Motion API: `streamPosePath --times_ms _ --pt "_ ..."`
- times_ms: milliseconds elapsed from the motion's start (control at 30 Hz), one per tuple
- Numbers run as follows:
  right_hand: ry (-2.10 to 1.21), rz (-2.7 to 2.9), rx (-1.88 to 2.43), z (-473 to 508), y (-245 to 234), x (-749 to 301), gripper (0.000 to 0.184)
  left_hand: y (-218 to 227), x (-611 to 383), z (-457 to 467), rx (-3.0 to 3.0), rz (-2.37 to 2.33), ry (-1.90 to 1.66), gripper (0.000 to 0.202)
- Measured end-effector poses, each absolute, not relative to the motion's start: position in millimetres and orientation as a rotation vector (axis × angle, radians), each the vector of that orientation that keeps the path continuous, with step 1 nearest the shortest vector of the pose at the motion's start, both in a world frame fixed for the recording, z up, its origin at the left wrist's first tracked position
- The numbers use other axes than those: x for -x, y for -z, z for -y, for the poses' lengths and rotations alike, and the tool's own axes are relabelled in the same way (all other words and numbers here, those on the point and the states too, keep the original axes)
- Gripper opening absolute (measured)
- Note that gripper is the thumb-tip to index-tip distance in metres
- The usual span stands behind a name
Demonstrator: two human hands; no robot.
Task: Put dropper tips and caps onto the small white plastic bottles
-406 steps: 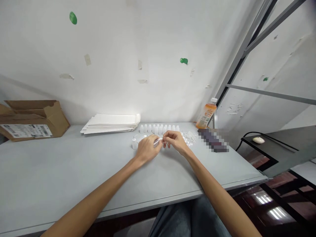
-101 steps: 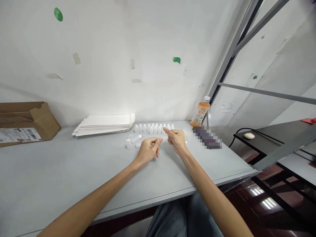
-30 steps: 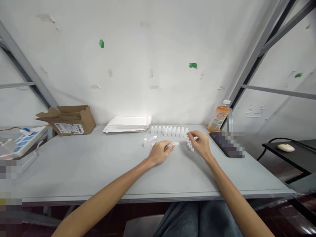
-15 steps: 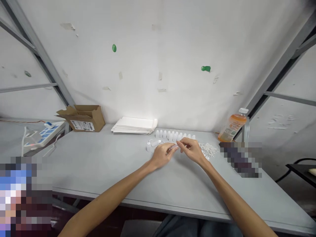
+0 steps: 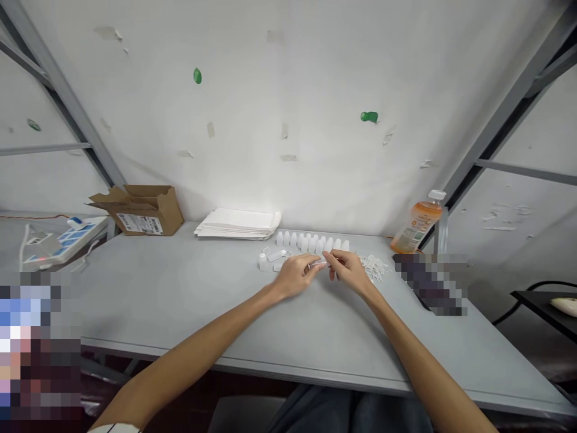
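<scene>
My left hand [image 5: 295,275] is closed around a slim translucent plastic piece [image 5: 319,263], mostly covered by the fingers. At the piece's right end, the fingertips of my right hand [image 5: 346,269] are pinched together; what lies between them is too small to make out. Behind both hands stand several small white plastic bottles [image 5: 305,243] in a staggered row. Left of my left hand one white bottle [image 5: 264,261] is upright, and another bottle [image 5: 276,255] lies on its side. A pile of small white strap-like parts [image 5: 375,266] is just right of my right hand.
Along the wall are an open cardboard box [image 5: 143,210], a stack of white sheets [image 5: 238,224] and an orange drink bottle [image 5: 418,222]. A blurred dark object [image 5: 430,282] lies at the right. A power strip [image 5: 72,243] sits far left on the grey table [image 5: 180,288].
The view has shifted slightly, so everything sits a little further left and higher. Both hands stay together around the piece; the right fingers have changed their pose slightly.
</scene>
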State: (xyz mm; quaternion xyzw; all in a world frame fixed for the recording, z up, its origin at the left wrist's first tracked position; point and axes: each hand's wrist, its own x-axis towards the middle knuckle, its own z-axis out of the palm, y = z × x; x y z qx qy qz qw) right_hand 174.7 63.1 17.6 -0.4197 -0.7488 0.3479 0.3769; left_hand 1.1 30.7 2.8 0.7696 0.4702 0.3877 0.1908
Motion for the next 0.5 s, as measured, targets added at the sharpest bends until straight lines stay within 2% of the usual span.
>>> streamPosePath --times_ms 167,300,400,500 --pt "-1.193 1.781 0.989 -60.0 -22.0 -172.6 0.047 -2.0 4.4 -34.4 -2.223 -1.353 -1.145 0.034" --pt "-1.392 1.653 0.922 -60.9 -25.0 -177.9 0.038 -3.9 7.1 -37.3 -2.209 -1.336 -1.172 0.033" --pt "-1.456 1.600 0.870 -61.9 -25.1 -182.4 0.030 -3.8 8.6 -37.9 -2.189 -1.364 -1.188 0.031" --pt "-1.440 1.599 0.855 -62.1 -23.6 -184.5 0.030 -1.2 8.4 -37.9 -2.190 -1.381 -1.170 0.031"
